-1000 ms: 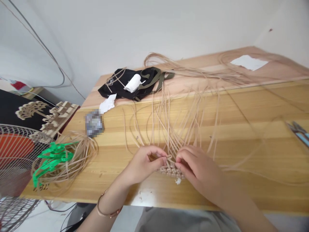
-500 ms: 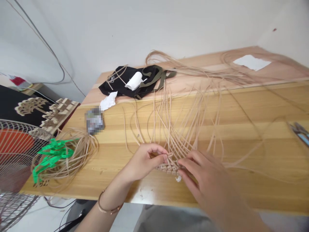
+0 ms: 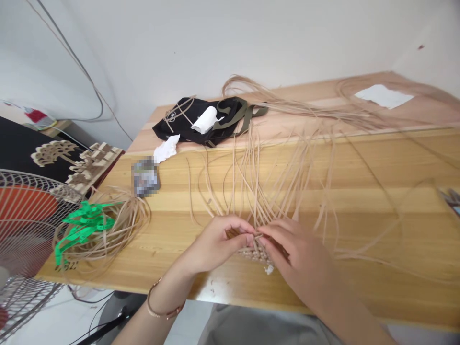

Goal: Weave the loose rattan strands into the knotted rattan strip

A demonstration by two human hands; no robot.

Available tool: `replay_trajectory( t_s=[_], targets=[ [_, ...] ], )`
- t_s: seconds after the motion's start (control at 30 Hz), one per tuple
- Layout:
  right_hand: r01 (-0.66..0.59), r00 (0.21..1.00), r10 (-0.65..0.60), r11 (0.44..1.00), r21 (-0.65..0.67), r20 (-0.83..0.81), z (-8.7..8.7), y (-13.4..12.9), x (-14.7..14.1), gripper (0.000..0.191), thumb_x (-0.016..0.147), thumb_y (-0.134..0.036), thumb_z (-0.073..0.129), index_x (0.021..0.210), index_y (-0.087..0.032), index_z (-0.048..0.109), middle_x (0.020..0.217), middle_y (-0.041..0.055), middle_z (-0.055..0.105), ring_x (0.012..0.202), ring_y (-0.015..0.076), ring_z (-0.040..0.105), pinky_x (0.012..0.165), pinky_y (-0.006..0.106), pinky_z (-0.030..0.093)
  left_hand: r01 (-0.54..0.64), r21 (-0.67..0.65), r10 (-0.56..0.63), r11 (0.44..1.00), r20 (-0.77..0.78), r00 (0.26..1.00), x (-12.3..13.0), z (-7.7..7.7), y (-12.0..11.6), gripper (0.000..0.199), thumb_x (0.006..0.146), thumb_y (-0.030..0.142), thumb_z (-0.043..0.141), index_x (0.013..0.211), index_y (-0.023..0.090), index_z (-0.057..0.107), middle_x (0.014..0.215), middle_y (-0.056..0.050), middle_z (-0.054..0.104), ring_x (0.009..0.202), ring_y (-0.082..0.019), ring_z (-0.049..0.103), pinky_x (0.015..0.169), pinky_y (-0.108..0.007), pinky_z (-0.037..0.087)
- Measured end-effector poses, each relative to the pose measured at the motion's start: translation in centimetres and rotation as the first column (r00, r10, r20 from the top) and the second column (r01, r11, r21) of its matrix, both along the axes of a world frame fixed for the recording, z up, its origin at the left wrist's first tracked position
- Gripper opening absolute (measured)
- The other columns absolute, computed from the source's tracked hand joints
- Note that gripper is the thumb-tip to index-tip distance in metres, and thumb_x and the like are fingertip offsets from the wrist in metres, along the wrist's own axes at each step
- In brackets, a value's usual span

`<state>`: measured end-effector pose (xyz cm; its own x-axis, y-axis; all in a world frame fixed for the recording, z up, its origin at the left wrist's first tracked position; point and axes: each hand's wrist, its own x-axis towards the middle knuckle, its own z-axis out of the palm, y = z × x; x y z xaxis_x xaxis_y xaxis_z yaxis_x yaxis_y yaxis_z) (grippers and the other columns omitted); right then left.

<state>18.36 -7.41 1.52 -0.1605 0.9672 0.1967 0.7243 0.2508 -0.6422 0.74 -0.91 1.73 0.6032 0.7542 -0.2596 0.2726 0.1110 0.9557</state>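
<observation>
A small woven piece of tan cord lies at the table's front, partly hidden under my fingers. Long loose tan strands fan out from it toward the back. My left hand pinches a strand at the upper edge of the weave between thumb and forefinger. Right beside it, my right hand pinches at the same spot, its thumb and forefinger closed on a strand. The fingertips of both hands nearly meet. A scrap of white fluff hangs at the lower edge of the weave.
A coil of tan strands with green ribbon lies at left, near a wire fan guard. Further back are a blurred box, a black bag and white paper. Pliers lie far right.
My right hand has moved left and closed its fingers beside my left fingertips. The small loop that stood up at my left fingers is now drawn down. The view has shifted slightly.
</observation>
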Motion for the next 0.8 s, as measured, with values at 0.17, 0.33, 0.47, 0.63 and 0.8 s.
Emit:
replay_trajectory(
  t_s=[0.17, 0.33, 0.47, 0.63, 0.8],
  targets=[
    [-0.017, 0.999, 0.014, 0.999, -0.045, -0.047, -0.2, 0.2, 0.0, 0.019, 0.091, -0.015, 0.049, 0.095, -0.016, 0.067, 0.084, 0.0059, 0.068, 0.079, 0.0230, 0.061, 0.068, 0.037, 0.047, 0.018, 0.038, -0.018, 0.999, 0.006, 1.000, -0.1, -0.2, 0.0, 0.011, 0.082, 0.019, 0.063, 0.085, 0.014, 0.072, 0.077, -0.005, 0.070, 0.075, -0.014, 0.066, 0.068, -0.025, 0.051],
    [-0.005, 1.000, 0.003, 0.998, -0.057, -0.028, -0.6, 0.4, -0.2, 0.020, 0.092, -0.016, 0.048, 0.089, -0.016, 0.068, 0.079, 0.0061, 0.067, 0.076, 0.0241, 0.061, 0.066, 0.038, 0.046, 0.046, 0.111, -0.043, 0.993, -0.033, 0.999, -0.2, 0.0, 0.1, 0.012, 0.084, 0.021, 0.062, 0.084, 0.016, 0.073, 0.077, -0.004, 0.070, 0.075, -0.014, 0.065, 0.069, -0.025, 0.051],
    [-0.002, 1.000, 0.001, 0.996, -0.086, -0.007, -0.7, 0.5, -0.3, 0.021, 0.092, -0.015, 0.047, 0.084, -0.016, 0.067, 0.077, 0.0059, 0.066, 0.075, 0.0242, 0.060, 0.066, 0.038, 0.046, 0.090, 0.225, -0.073, 0.970, -0.084, 0.994, -0.5, 0.5, 0.0, 0.017, 0.086, 0.018, 0.056, 0.086, 0.015, 0.073, 0.079, -0.005, 0.070, 0.076, -0.014, 0.064, 0.069, -0.026, 0.049],
    [-0.017, 1.000, 0.017, 0.997, -0.070, 0.002, -0.7, 0.5, -0.3, 0.022, 0.092, -0.015, 0.046, 0.082, -0.016, 0.066, 0.076, 0.0050, 0.065, 0.074, 0.0237, 0.059, 0.065, 0.037, 0.045, 0.143, 0.340, -0.087, 0.930, -0.175, 0.981, -0.8, 1.0, -0.3, 0.021, 0.086, 0.012, 0.053, 0.097, 0.015, 0.071, 0.086, -0.005, 0.070, 0.082, -0.016, 0.064, 0.075, -0.029, 0.049],
    [-0.019, 0.999, 0.020, 0.999, -0.026, 0.030, -0.9, 0.5, -0.4, 0.023, 0.094, -0.015, 0.044, 0.083, -0.016, 0.064, 0.075, 0.0046, 0.065, 0.073, 0.0228, 0.058, 0.065, 0.036, 0.044, 0.167, 0.432, -0.090, 0.886, -0.193, 0.977, -1.1, 1.0, -0.4, 0.025, 0.087, 0.010, 0.051, 0.102, 0.018, 0.069, 0.094, -0.005, 0.071, 0.091, -0.016, 0.064, 0.083, -0.030, 0.050]
  ],
)
